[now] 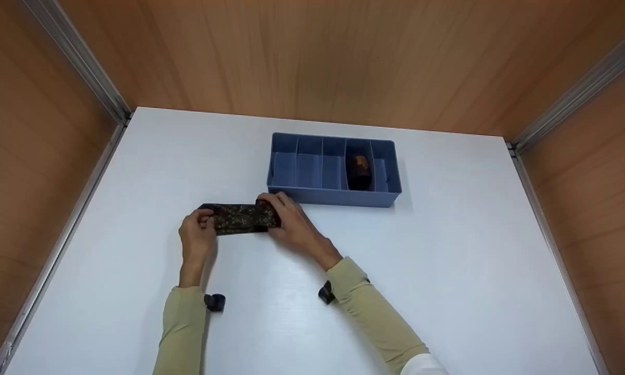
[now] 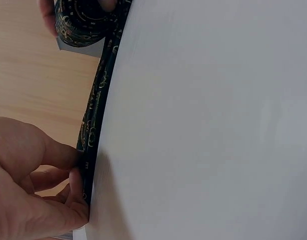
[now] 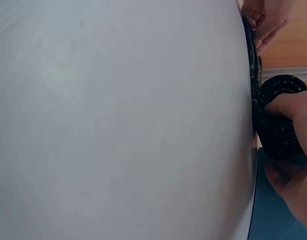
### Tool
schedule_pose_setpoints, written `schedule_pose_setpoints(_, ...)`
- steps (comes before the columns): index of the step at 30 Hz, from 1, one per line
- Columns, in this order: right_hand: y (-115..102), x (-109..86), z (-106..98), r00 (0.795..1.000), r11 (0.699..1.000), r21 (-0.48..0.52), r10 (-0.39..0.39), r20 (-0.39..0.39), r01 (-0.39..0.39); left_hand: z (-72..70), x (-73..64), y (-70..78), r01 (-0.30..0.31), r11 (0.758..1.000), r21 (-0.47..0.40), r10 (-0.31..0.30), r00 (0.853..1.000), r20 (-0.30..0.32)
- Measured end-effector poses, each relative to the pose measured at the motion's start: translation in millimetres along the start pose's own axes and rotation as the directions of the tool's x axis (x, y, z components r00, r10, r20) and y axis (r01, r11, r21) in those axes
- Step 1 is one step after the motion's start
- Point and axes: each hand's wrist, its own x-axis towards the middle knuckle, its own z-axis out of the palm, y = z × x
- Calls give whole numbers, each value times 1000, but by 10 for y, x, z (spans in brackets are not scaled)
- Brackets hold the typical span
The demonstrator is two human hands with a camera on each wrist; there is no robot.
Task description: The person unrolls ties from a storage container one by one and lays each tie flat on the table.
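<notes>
A dark necktie (image 1: 234,217) with a small gold pattern lies flat along the white table, its right part wound into a roll (image 2: 82,25). My left hand (image 1: 197,234) pinches the flat end at the left, with thumb and fingers on it in the left wrist view. Around the roll, my right hand (image 1: 294,224) curls its fingers; in the right wrist view the thumb presses into the coil's open side. Behind the hands stands a blue divided box (image 1: 338,197). One of its compartments, second from the right, holds a dark roll (image 1: 359,172) with an orange-brown patch.
The box has several narrow compartments side by side, and its front wall is close to my right hand. Wooden panels (image 1: 312,62) enclose the white table (image 1: 448,260) at the back and both sides, with metal rails at the corners.
</notes>
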Motion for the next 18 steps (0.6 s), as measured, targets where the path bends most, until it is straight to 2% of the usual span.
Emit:
schedule_pose_setpoints(10,36,-43,-104,996,997,-15,74,49,-73,-13,9,20,4,1000,11,-4,1000,9)
schedule_pose_setpoints(18,72,-66,-155,996,996,-52,73,45,-71,14,9,11,15,1000,20,-15,1000,8)
